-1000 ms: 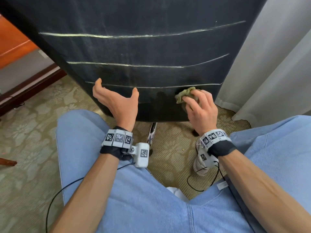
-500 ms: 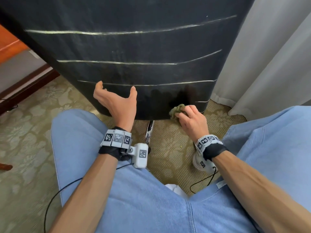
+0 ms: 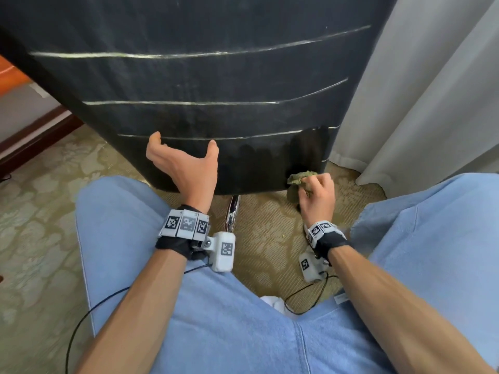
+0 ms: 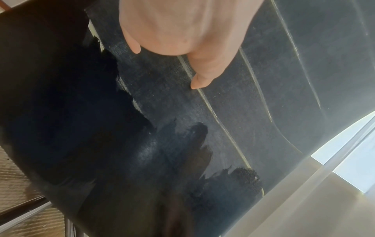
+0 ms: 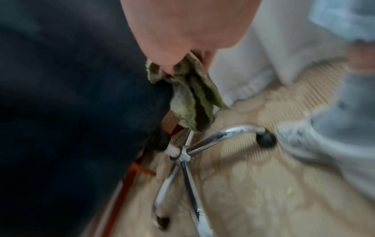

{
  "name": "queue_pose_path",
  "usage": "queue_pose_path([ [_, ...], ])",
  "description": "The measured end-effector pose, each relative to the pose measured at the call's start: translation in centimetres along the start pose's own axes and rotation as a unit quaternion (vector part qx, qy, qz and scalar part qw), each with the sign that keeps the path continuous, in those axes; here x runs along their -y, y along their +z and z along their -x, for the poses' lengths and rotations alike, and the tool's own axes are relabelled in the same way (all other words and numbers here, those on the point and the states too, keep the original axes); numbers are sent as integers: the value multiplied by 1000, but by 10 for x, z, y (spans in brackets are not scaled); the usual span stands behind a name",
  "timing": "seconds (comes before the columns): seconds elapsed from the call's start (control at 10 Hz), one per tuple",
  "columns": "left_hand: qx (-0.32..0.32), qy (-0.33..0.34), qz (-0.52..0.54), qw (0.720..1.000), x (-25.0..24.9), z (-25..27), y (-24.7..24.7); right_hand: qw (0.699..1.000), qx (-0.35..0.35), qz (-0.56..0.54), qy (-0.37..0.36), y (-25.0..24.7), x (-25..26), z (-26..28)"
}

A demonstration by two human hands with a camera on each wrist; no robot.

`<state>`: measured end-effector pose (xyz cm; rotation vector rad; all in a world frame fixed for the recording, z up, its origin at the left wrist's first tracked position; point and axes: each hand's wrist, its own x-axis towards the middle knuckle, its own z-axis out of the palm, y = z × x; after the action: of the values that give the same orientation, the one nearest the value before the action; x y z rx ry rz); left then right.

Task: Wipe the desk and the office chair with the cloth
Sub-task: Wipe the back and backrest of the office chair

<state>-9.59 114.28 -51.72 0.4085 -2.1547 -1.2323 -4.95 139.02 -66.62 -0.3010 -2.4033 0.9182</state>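
Note:
The black back of the office chair (image 3: 205, 85) fills the upper head view, crossed by pale seams, with darker wet streaks near its bottom (image 4: 125, 160). My right hand (image 3: 314, 194) grips a crumpled olive-green cloth (image 3: 301, 177) at the lower right corner of the chair back; in the right wrist view the cloth (image 5: 188, 96) hangs from my fingers beside the dark chair edge (image 5: 71, 104). My left hand (image 3: 186, 163) stands open, thumb and fingers spread, palm toward the lower chair back; the left wrist view shows its fingers (image 4: 201, 80) straight near a seam.
A pale curtain (image 3: 421, 98) hangs close on the right. The chrome chair base (image 5: 182, 154) with black casters (image 5: 266, 140) stands on patterned carpet (image 3: 35, 238). My knees in light blue trousers (image 3: 121, 228) flank the chair. Dark wooden skirting (image 3: 35, 136) runs at left.
My right hand has wiped the cloth downward from the lower seam to the chair back's bottom right corner. The left hand has kept its place.

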Motion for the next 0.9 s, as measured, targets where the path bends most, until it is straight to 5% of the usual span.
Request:
queue_pose_path([
  [0.1, 1, 11, -1, 1000, 1, 1, -1, 942, -42, -119, 312, 13, -13, 10],
  [0.2, 4, 11, 0, 1000, 2, 1, -3, 822, -153, -253, 486, 10, -18, -5],
  [0.3, 4, 11, -5, 1000, 1, 1, -3, 758, -27, -360, 543, 15, -50, -24],
  [0.4, 3, 12, -7, 1000, 1, 2, -2, 783, 86, -354, 504, 49, -99, -27],
  [0.5, 5, 7, -7, 1000, 0, 2, -1, 731, 96, -402, 543, 46, -81, -36],
  [0.6, 7, 1, -10, 1000, -1, 3, 0, 658, 43, -461, 594, 8, -27, -48],
  [0.7, 8, -5, -7, 1000, -1, 4, 0, 623, -24, -478, 619, -13, -6, -65],
  [0.9, 7, -9, -16, 1000, -5, 5, 4, 735, -100, -480, 468, -64, 59, -92],
])
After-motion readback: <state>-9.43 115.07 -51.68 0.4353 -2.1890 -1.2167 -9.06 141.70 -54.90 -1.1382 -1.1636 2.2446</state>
